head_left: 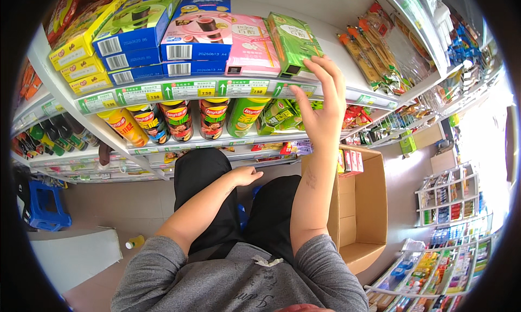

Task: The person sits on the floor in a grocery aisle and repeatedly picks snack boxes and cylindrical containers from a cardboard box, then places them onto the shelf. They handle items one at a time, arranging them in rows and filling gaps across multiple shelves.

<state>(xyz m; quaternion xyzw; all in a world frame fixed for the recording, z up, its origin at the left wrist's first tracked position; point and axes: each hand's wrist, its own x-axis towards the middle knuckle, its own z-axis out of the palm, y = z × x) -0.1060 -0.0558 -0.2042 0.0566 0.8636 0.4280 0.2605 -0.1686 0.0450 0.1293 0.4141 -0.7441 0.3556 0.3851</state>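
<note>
On the upper shelf, my right hand (327, 96) is raised at the front edge, its fingers spread at the near end of a green Pejoy biscuit box (294, 41). Its fingertips are at or against the box's corner; whether they press on it I cannot tell. Left of that box lie a pink Pejoy box (253, 43) and stacked blue-sided wafer roll boxes (197, 35), then green-topped boxes (132, 20) and yellow boxes (75, 53). My left hand (245, 176) hangs over my lap between the knees, holding nothing that shows.
Below stand Lay's chip canisters (176, 120) behind a price-tag strip (195, 90). An open cardboard box (368, 198) with small red boxes at its far end is on my right. A blue plastic stool (49, 206) and a bottle (135, 242) are at the left. Bagged snacks (370, 57) lie farther right.
</note>
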